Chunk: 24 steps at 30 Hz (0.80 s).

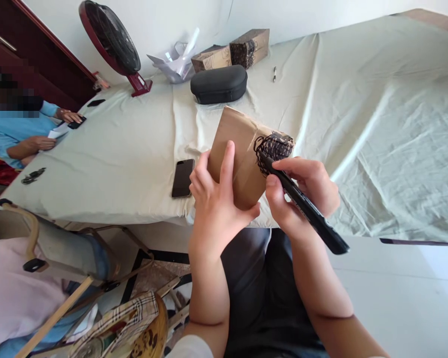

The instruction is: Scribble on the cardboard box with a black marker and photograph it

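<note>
Tilted at the table's front edge is a brown cardboard box [242, 144], its right end covered in black scribbled loops. My left hand [218, 204] is wrapped round the box's near side, index finger stretched along its face and thumb at the lower edge. A thick black marker [309, 209] is pinched between the thumb and fingers of my right hand [302, 191]. The marker's tip meets the scribbled part of the box. Just left of my left hand a black phone [182, 178] lies on the cloth.
On the cloth-covered table [134, 164] stand a black case [219, 84], scribbled boxes [256, 47], a clear container [177, 64] and a red fan [114, 42]. A small pen [275, 74] lies behind. A person in blue [18, 134] sits at the left, near a chair [74, 248].
</note>
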Available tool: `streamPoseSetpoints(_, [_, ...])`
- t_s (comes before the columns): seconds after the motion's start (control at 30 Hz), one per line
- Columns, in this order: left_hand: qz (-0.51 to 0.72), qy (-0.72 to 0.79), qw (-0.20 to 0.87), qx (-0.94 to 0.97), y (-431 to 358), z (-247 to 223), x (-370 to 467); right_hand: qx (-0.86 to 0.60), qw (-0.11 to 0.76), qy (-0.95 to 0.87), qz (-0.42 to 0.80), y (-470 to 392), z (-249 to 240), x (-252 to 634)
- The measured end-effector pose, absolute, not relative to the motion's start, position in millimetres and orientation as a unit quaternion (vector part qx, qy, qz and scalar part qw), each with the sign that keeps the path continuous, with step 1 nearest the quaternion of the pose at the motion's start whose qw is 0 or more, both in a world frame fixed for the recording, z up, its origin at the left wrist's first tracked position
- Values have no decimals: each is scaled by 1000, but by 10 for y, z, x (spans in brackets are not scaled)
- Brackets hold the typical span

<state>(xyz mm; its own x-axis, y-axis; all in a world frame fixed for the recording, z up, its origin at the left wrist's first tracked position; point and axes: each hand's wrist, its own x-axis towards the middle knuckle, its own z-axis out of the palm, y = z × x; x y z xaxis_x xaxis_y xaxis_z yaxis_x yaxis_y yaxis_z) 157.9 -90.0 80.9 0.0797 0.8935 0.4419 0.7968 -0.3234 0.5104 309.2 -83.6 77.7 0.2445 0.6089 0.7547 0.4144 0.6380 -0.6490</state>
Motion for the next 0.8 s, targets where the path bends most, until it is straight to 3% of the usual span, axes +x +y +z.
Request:
streamPoseSetpoints(0.5, [349, 578, 49, 736, -897, 796, 1576, -474, 626, -608, 117, -844, 814, 3117])
streamPoseSetpoints(0.6, [337, 583, 44, 737, -897, 803, 1565, -425, 654, -618, 95, -840, 795, 3112])
streamPoseSetpoints(0.7, [324, 593, 44, 736, -888, 805, 1541, -405, 734, -545, 30, -877, 747, 3190])
streamPoseSetpoints(0.8, [327, 597, 49, 731, -869, 794, 1499, -451, 715, -525, 101, -915, 717, 3403])
